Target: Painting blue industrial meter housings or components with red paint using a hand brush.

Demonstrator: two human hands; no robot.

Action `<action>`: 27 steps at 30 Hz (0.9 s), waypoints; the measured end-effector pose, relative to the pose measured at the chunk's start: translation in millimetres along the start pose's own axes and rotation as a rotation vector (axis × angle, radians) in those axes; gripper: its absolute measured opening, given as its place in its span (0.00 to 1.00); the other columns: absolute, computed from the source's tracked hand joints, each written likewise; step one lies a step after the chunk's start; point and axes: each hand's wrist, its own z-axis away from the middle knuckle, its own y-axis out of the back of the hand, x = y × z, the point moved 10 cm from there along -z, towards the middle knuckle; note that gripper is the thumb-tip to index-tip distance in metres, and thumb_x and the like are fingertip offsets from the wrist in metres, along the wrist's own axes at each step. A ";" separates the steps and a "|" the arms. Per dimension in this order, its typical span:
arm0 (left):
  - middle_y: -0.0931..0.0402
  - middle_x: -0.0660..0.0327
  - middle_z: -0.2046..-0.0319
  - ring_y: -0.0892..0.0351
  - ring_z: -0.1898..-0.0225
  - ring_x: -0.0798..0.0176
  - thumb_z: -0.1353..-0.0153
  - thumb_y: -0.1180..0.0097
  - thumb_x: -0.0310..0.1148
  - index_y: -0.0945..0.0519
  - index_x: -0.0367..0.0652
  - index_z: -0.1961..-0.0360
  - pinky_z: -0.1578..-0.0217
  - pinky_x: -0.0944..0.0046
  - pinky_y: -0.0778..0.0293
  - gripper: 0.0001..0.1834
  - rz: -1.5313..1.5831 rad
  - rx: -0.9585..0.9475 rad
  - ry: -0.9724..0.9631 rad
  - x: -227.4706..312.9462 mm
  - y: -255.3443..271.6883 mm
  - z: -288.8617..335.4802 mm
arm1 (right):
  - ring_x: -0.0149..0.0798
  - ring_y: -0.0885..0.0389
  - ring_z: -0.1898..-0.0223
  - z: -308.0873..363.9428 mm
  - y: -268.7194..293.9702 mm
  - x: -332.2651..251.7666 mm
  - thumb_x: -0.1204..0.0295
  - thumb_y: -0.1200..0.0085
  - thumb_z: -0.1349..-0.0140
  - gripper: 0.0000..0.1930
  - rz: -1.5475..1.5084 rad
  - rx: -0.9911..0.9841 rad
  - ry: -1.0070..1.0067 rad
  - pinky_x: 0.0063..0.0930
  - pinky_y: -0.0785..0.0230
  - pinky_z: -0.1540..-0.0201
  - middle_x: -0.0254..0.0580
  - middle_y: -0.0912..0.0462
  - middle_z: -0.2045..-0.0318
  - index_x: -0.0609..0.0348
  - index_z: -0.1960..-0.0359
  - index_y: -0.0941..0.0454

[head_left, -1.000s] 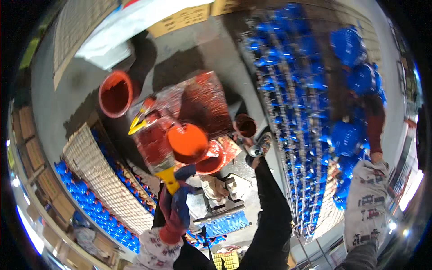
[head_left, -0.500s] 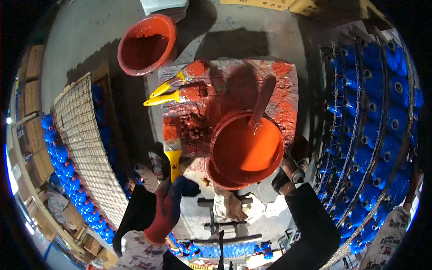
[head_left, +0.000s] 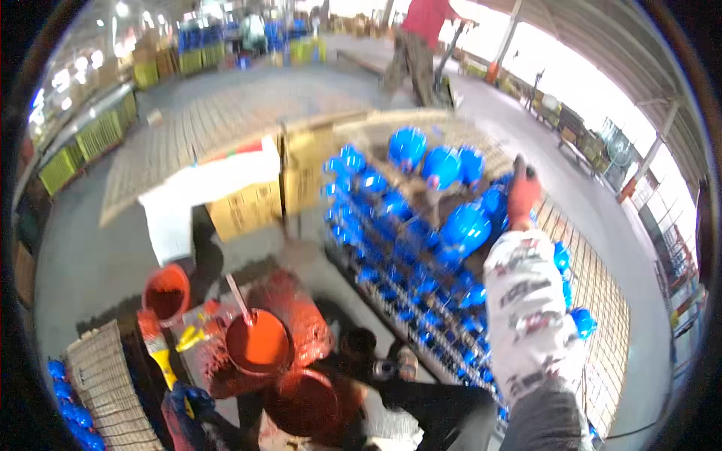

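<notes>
Moved since the earlier frame: right hand point(head_left: 524, 194), now reaching forward beside blue rounded pieces point(head_left: 466, 229); grip cannot be told. Wire mesh point(head_left: 602, 308) edge to its right, open floor point(head_left: 645, 361) beyond. Left hand point(head_left: 186, 410): closed round yellow-handled brush point(head_left: 162, 363); paint bucket point(head_left: 258, 344) rightward.

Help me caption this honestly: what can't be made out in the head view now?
Head view throughout:
Right hand: whether it touches the blue ball beside it; overlap and blur.
Yellow-handled brush: part of its handle, covered by the left hand.
Stick: lower end, apparently sunk in red paint.
Co-worker: head, cut off by the upper edge.
</notes>
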 end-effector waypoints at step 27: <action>0.27 0.53 0.42 0.26 0.41 0.47 0.28 0.54 0.45 0.29 0.43 0.43 0.41 0.44 0.27 0.20 1.196 -0.682 0.168 91.3 -260.6 148.9 | 0.44 0.25 0.66 282.9 150.9 -360.5 0.50 0.58 0.27 0.26 -1.674 -1.106 -0.740 0.38 0.27 0.74 0.34 0.28 0.73 0.61 0.42 0.27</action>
